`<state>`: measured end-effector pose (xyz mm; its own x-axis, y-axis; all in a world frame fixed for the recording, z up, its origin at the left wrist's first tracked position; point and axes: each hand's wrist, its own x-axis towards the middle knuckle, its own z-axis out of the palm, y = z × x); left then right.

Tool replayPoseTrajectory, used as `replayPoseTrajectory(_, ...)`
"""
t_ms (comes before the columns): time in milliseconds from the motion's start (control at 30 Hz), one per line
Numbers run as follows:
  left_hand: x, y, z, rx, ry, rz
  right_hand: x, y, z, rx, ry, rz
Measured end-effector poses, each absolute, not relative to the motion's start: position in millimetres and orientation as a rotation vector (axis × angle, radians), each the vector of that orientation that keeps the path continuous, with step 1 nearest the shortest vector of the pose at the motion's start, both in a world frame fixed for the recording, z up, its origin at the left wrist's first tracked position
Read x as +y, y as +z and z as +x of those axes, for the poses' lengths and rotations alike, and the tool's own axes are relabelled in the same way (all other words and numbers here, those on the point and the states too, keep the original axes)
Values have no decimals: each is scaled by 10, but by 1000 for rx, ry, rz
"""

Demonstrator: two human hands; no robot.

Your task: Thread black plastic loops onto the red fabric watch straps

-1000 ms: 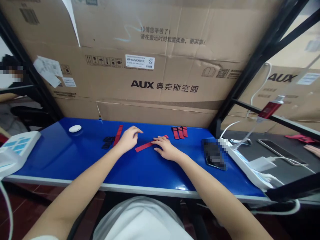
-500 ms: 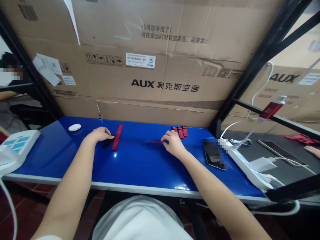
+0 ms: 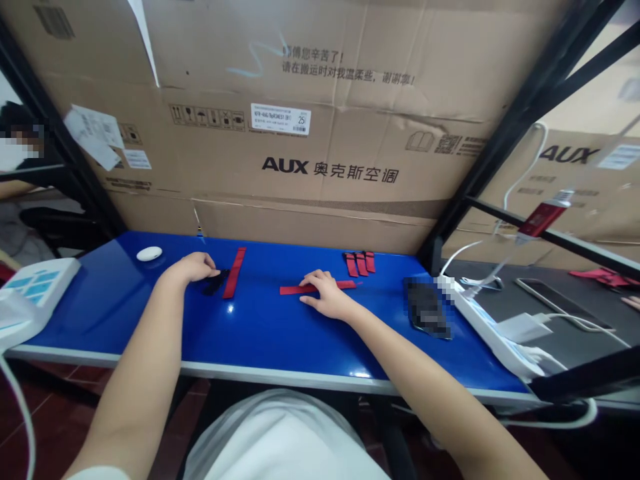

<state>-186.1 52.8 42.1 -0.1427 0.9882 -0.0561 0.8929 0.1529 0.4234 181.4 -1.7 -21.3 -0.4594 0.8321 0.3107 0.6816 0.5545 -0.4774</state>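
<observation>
My left hand is at the left of the blue table, thumb and fingertips pinched at the edge of a small black piece. More black pieces lie just below those fingers; their exact kind is too small to make out. Right of them a red fabric strip lies nearly upright in view. Near the table's middle, another red strip lies sideways and flat. My right hand rests over it with fingers spread, covering its middle part.
Three short red straps with black ends lie at the back right. A dark phone and a white power strip are farther right. A white round object and a white device sit left. A cardboard wall stands behind.
My right hand has moved left and down, its fingers have opened, and the red strip it held now lies flat on the table. My left hand has barely shifted.
</observation>
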Motion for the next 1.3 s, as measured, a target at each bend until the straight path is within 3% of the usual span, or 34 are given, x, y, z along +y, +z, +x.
replayPoseTrajectory(167,336,456,-1760,1914,234,1751,82,-164,1857,-2273,493,-1257)
replayPoseTrajectory(467,589,598,-1740,2098,117,1803,419,50,1853,-2329,994,-1372)
replayPoseTrajectory(600,770,651,-1692,2008,-28,1868,547,86,1722,-2392,1045,-1422)
replayPoseTrajectory(833,975,559,-1703,1768,79,1956,364,19,1532,-2243,968,-1272)
replayPoseTrajectory(1033,1018,514,-1535,1730,539,2019,251,-55,1411,-1864,1084,-1065)
replayPoseTrajectory(1200,752,431,-962,1355,1180,1904,297,-27,1434,-1591,1290,-969)
replayPoseTrajectory(1300,558,276,-614,1133,1342,1811,302,-5,1472,-1459,1423,-963)
